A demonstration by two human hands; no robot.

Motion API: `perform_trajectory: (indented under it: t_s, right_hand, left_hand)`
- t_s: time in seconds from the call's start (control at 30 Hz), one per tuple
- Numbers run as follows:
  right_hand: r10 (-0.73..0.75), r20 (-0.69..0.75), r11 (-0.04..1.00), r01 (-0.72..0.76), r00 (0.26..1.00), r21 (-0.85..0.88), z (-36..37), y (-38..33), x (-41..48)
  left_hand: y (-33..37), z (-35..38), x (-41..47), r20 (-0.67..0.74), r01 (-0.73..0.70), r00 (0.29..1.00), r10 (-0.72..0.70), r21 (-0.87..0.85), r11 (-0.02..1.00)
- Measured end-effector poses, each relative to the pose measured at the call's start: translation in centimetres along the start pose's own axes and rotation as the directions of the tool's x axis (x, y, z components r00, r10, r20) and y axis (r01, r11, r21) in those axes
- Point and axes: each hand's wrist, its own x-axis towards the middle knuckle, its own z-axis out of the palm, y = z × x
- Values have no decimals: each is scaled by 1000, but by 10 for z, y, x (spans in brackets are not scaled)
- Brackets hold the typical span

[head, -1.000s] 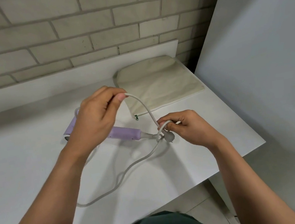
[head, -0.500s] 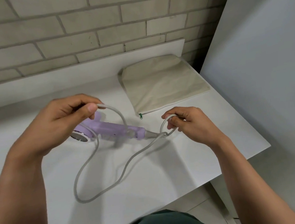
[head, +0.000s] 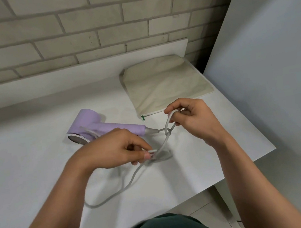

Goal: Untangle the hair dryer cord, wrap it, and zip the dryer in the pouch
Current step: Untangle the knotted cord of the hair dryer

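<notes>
cord (head: pixel 163 143) is lying partly on the white table (head: pixel 37 168) and is coming out of the handle end of the purple hair dryer (head: pixel 109 128). the dryer is lying on its side just beside the pouch (head: pixel 165 84). my left hand (head: pixel 110 152) is pinching a bit of cord between thumb and finger. it is blurry there, so i cannot tell if that bit is the plug. my right hand (head: pixel 195 121) is holding up a small loop with curled fingers, just above a knot (head: pixel 167 131) near the handle. i am thinking the cord is soft, bendy and light, so it is going to flop and slip. holding it close to the knot is looking best, and pulling gently, not yanking where it is joining the handle.
</notes>
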Motion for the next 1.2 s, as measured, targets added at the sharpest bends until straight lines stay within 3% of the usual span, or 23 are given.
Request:
perform_trajectory:
  t_s: [0.17, 0.23, 0.3, 0.47, 0.63, 0.73, 0.83, 0.97, 1.07, 1.2]
  right_hand:
    - [14, -40, 999, -12, 999, 37, -1, 1, 0]
    - [18, -55, 1000, -17, 998, 20, -2, 4, 1]
    - [31, -59, 1000, -30, 998, 8, -3, 7, 1]
    - [66, -21, 998, -66, 998, -1, -2, 9, 0]
    - [-8, 98, 987, -8, 995, 160, -9, 13, -4]
    - [-37, 74, 968, 17, 997, 251, -13, 16, -6]
    - [-62, 64, 976, 48, 996, 211, -13, 21, -6]
    - [-107, 126, 989, 93, 986, 115, -8, 22, -4]
    - [-132, 211, 991, 129, 969, 27, -6, 19, -2]
    - [-121, 304, 989, 142, 945, -50, -4, 17, 1]
  left_hand:
    - [1, 23, 26, -163, 61, 986, -38, 138, 989]
    - [0, 30, 29, -214, -1, 976, 26, 115, 993]
    - [4, 36, 27, -258, -99, 960, 112, 65, 993]
    - [11, 48, 25, -385, -173, 912, 143, -44, 984]
    - [16, 42, 26, -520, -230, 854, 6, -369, 900]
    - [15, 41, 28, -625, -283, 780, -40, -409, 867]
    - [11, 40, 33, -695, -306, 717, 58, -240, 921]
    - [5, 32, 36, -609, -309, 742, 282, 63, 949]
    - [7, 24, 36, -425, -302, 764, 486, 431, 851]
    - [6, 16, 38, -320, -303, 791, 522, 537, 788]
